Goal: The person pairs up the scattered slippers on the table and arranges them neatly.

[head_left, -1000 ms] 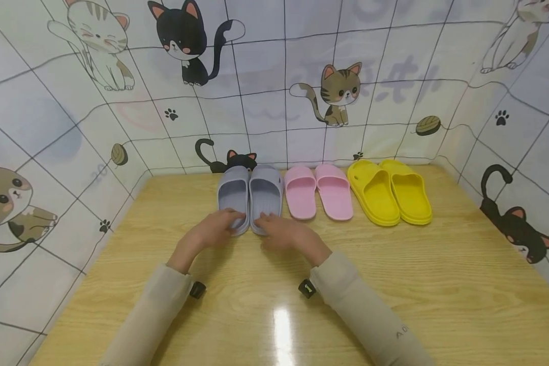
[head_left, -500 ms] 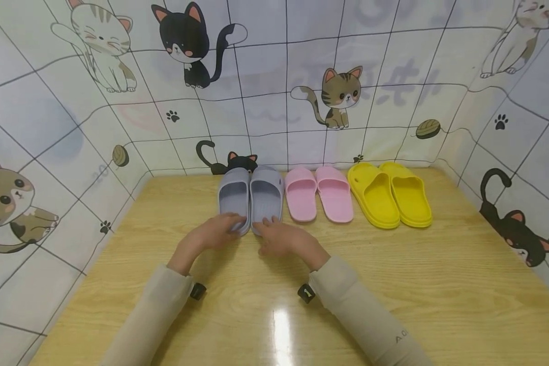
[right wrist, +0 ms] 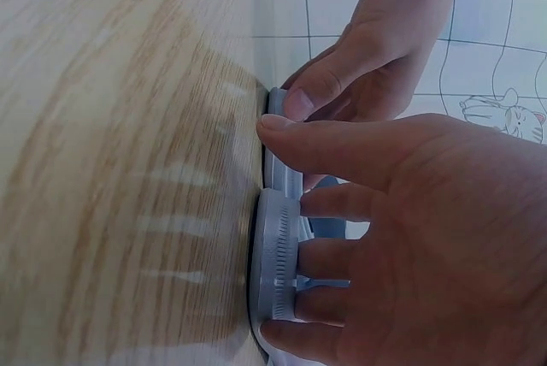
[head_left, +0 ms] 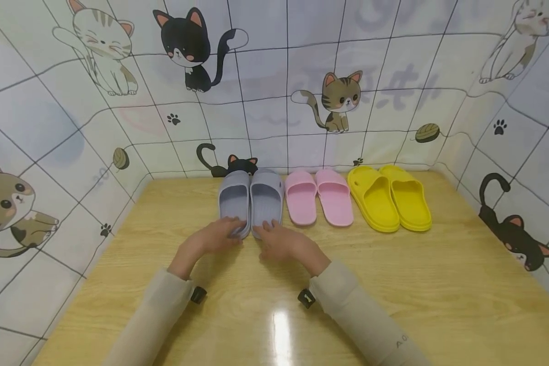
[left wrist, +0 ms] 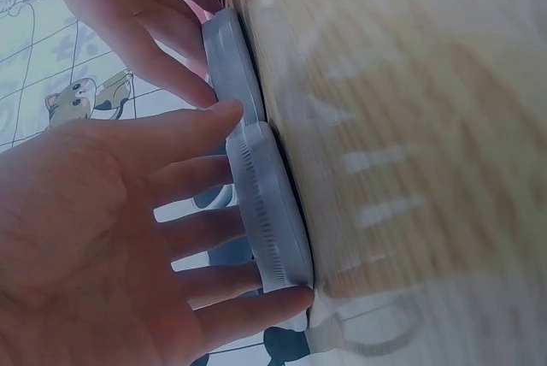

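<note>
A pair of grey slippers stands side by side at the back, toes to the wall. My left hand (head_left: 216, 235) touches the heel of the left grey slipper (head_left: 235, 200), its fingers spread and fairly straight in the left wrist view. On the heel of the right grey slipper (head_left: 266, 204) rests my right hand (head_left: 284, 243), fingers likewise extended over the rim. Both thumbs lie close to where the two heels meet. In the right wrist view the right slipper's ridged heel (right wrist: 275, 255) sits flat on the wood. The hands hide part of the heels.
Right of the grey pair stand pink slippers (head_left: 334, 203), then yellow clogs (head_left: 378, 203), in one row. A cat-printed wall covering (head_left: 265, 66) rises behind and on both sides. The wooden tabletop (head_left: 238, 315) extends toward me.
The head view tilts slightly, so everything sits a little lower in it. Both hands stay at the grey heels, and the slippers keep their place in the row.
</note>
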{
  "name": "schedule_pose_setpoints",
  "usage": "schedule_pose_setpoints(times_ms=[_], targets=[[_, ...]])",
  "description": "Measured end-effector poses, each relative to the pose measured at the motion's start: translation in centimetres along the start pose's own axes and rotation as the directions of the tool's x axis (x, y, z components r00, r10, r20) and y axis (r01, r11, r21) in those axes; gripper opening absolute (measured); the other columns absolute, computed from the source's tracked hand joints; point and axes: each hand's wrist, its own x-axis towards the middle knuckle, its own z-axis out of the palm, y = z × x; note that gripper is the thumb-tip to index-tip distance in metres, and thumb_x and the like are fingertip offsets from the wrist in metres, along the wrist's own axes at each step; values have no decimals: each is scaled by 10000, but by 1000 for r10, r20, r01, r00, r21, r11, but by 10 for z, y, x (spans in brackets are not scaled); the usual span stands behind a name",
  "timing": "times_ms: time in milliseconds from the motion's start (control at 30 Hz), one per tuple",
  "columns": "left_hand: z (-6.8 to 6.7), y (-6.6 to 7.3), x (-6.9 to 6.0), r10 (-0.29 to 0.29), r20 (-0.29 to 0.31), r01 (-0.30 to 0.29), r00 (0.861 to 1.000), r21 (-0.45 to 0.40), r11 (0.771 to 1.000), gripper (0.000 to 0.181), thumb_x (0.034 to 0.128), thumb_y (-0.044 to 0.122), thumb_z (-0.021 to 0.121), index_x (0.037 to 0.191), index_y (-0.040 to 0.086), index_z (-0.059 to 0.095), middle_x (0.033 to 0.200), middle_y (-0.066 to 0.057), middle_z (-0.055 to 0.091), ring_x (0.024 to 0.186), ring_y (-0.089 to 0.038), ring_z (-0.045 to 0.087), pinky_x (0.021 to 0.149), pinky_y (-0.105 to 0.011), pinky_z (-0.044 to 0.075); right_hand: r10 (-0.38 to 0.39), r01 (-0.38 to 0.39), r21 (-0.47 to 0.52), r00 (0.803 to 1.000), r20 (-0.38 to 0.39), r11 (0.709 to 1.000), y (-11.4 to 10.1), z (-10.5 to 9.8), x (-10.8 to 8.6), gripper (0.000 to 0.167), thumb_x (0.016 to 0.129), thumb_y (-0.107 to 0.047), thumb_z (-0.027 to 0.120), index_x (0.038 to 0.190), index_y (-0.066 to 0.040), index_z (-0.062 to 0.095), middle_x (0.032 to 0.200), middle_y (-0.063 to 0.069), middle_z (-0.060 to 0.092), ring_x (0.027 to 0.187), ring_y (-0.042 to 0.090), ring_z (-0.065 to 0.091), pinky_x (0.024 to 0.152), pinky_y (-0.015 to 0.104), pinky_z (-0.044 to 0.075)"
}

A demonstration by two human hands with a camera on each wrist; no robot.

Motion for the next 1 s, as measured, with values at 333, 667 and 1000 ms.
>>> schedule_pose_setpoints(times_ms=[333, 667, 1000], targets=[[-6, -2, -2, 29, 1, -29, 1000, 16, 999, 550, 1015, 184, 615, 1494, -51, 484, 1559, -331, 431, 1483, -499, 368, 1242, -601, 292, -5, 5, -14, 1000, 11, 1000, 1, -3, 2, 779, 1022, -361, 621, 1658, -147, 225, 1718, 202, 168, 1598, 415, 147, 1307, 512, 191], [-7, -10, -4, 19, -13, -19, 1000, -4, 1000, 533, 1027, 205, 605, 1498, -18, 495, 1549, -271, 484, 1466, -452, 426, 1231, -581, 331, -44, 43, 15, 999, 27, 999, 0, -8, 0, 749, 1036, -356, 602, 1655, -147, 237, 1718, 194, 183, 1598, 396, 169, 1307, 508, 195], [-14, -6, -6, 51, -134, -46, 990, 36, 998, 497, 1017, 209, 623, 1457, -10, 548, 1469, -229, 582, 1382, -425, 531, 1166, -561, 424, -84, 93, 100, 992, -91, 991, 14, -36, -19, 679, 1028, -376, 612, 1619, -168, 350, 1690, 121, 325, 1553, 315, 342, 1242, 572, 327]])
